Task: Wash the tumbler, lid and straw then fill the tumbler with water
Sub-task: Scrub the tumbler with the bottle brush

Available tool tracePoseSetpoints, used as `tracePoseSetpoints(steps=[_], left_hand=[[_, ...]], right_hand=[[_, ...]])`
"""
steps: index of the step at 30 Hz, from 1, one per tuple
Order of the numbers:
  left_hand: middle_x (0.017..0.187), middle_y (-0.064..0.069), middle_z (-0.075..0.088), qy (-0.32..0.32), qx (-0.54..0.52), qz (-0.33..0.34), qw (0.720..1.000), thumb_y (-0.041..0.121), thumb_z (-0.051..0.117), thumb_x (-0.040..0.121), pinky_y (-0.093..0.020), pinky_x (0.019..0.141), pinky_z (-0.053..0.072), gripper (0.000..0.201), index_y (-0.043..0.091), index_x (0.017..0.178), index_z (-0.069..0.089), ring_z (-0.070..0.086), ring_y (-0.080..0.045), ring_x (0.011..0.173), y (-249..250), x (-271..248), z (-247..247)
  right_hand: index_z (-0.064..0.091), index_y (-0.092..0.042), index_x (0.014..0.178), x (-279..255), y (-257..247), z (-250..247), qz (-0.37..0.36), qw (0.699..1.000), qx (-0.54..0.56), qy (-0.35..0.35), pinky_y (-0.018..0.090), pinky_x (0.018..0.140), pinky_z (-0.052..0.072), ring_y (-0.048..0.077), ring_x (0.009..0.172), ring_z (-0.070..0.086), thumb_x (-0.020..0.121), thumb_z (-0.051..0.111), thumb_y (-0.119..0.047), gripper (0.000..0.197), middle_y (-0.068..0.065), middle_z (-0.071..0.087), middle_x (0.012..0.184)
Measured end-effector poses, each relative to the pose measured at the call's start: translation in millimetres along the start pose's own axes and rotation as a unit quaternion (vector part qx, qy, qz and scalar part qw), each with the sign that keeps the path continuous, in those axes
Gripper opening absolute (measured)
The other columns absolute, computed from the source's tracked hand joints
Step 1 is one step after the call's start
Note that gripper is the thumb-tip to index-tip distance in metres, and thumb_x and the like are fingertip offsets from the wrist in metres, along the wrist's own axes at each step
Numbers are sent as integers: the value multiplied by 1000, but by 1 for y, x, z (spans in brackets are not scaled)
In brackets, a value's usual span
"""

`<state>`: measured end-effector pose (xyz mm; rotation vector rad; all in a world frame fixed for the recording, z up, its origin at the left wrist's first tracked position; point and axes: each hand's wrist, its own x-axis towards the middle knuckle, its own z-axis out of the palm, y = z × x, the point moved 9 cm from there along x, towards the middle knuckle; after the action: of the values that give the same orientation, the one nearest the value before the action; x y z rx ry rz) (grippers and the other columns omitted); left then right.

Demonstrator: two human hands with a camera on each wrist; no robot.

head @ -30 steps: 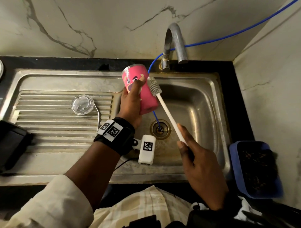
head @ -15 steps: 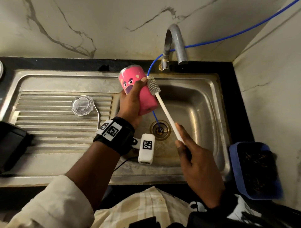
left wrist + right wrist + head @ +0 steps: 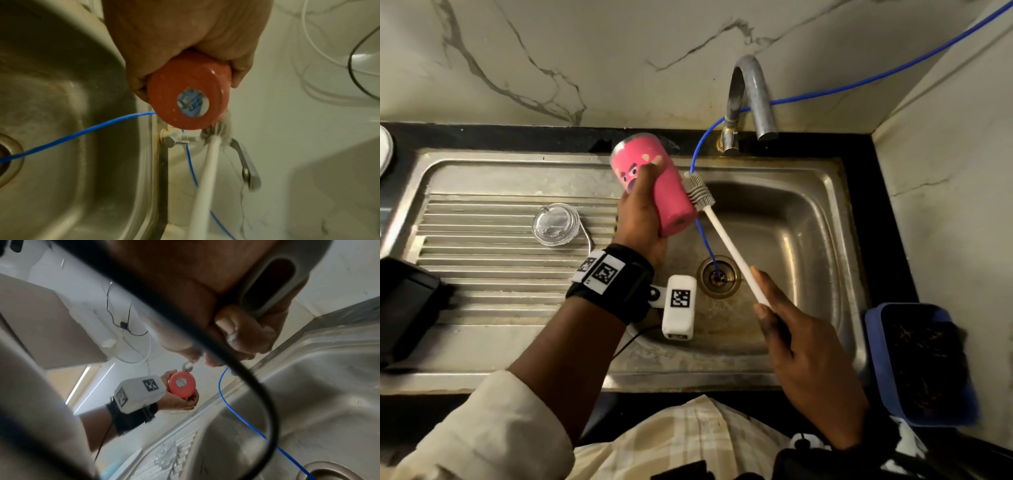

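My left hand (image 3: pixel 638 219) grips the pink tumbler (image 3: pixel 667 192) over the left edge of the sink basin (image 3: pixel 801 246), tilted with its base toward me; the base (image 3: pixel 189 100) carries a round blue sticker. My right hand (image 3: pixel 801 346) holds the white handle of a bottle brush (image 3: pixel 726 236). The grey bristle head (image 3: pixel 698 193) lies against the tumbler's right side. The clear lid (image 3: pixel 555 224) lies on the ribbed drainboard (image 3: pixel 482 274), with the thin metal straw (image 3: pixel 588 236) curving beside it.
A steel tap (image 3: pixel 748 99) stands behind the basin; no water shows at its spout. A blue hose (image 3: pixel 705 240) runs from the wall into the drain (image 3: pixel 719 277). A blue tub (image 3: pixel 921 363) sits at the right, a black object (image 3: pixel 404 305) at the left edge.
The tumbler has tilted and shifted left. The brush head has slid down along its right side toward the base, with my right hand following.
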<state>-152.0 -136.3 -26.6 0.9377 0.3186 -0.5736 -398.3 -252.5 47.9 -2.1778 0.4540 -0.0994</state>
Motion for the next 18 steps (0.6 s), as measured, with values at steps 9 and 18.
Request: tracePoseSetpoints(steps=[9,18], left_hand=[[119,-21,69,-17,37,-13,999,43,81,77,-48,86,59,81,5,142,52,70,-36,102,-14,-10,7],[118,-19,64,-20,-2,-31,999,45,76,80,-44,82,58,85,7,149,43,70,-32,99,1,-11,2]], right_hand=[[40,-47,156,10,0,-4,7,999,-7,37,8,47,30,7,44,50,107,50,-36,51,-11,49,52],[43,-38,156,-1,2,-1,9,1000,13,1,0,55,37,-9,56,59,106,54,-29,52,-38,56,66]])
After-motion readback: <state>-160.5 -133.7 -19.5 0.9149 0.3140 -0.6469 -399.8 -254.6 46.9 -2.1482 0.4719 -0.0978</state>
